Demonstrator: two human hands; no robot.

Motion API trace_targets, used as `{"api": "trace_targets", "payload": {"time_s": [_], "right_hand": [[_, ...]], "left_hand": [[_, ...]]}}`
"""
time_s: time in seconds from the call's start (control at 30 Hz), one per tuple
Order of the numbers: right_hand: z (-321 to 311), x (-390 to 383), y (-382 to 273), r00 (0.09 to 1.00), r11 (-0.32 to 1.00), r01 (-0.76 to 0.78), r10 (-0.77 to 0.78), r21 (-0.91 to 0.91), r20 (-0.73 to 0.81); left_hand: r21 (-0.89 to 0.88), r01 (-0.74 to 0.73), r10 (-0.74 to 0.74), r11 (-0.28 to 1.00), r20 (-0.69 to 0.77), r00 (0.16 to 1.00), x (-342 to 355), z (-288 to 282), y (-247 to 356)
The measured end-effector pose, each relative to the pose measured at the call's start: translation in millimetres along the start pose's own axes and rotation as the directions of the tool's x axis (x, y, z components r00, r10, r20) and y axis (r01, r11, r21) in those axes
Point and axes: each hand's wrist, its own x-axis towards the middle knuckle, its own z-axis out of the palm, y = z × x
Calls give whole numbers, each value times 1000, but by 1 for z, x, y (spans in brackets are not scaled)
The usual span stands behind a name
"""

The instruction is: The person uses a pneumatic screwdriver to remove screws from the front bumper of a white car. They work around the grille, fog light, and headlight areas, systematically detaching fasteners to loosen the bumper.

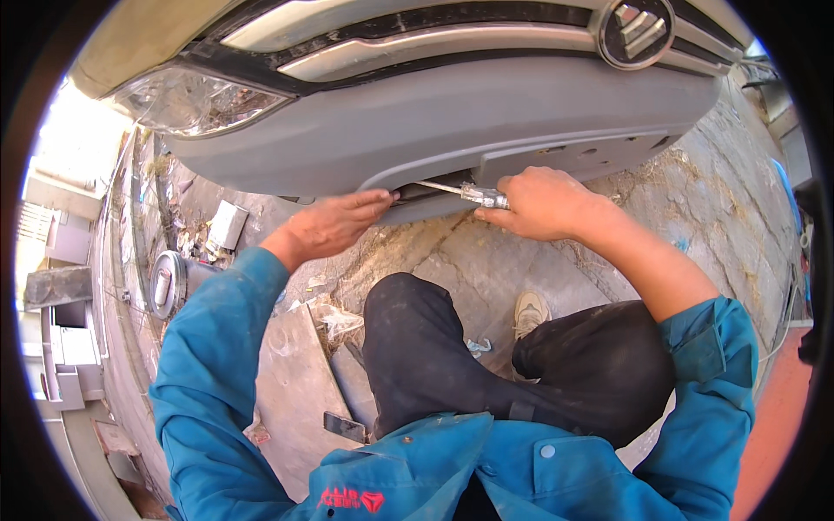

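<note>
My right hand [540, 202] is closed around the clear handle of the screwdriver [483, 196], fingers and thumb pinching it; its shaft points leftward into the dark opening [423, 188] low in the grey bumper [417, 122]. Tip not distinguishable. My left hand [337, 224] is at the left end of that opening, fingers stretched out and close together, fingertips at its edge; whether they pinch the edge, I cannot tell. The bumper overhangs the work, its lip closing in the opening above and below. Headlight [204, 100] above left, grille [434, 42] and round badge [637, 33] above. On the left side: a metal bucket [168, 285] and, near it, a pale box [228, 225] among litter. Below: my bent knees [408, 317], one shoe [531, 313] on cracked concrete [469, 260], a flat board [300, 382] and a dark phone [345, 427] near its lower right edge.
</note>
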Motion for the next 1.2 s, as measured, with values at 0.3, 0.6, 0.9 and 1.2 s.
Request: {"api": "trace_targets", "payload": {"time_s": [0.3,0.6,0.9,1.2], "right_hand": [[12,-33,27,999,996,-27,24,88,38],[13,-24,50,992,989,-90,78,119,102],[26,33,-6,991,983,127,-132,135,29],[24,44,-19,991,992,90,-98,84,90]], "left_hand": [[12,45,-43,999,-99,994,7,39,8],[-118,353,-351,928,32,936,27,38,96],[-751,660,-828,-2,371,420,106,-46,147],[-490,-179,-511,-853,855,93,116,2,147]]}}
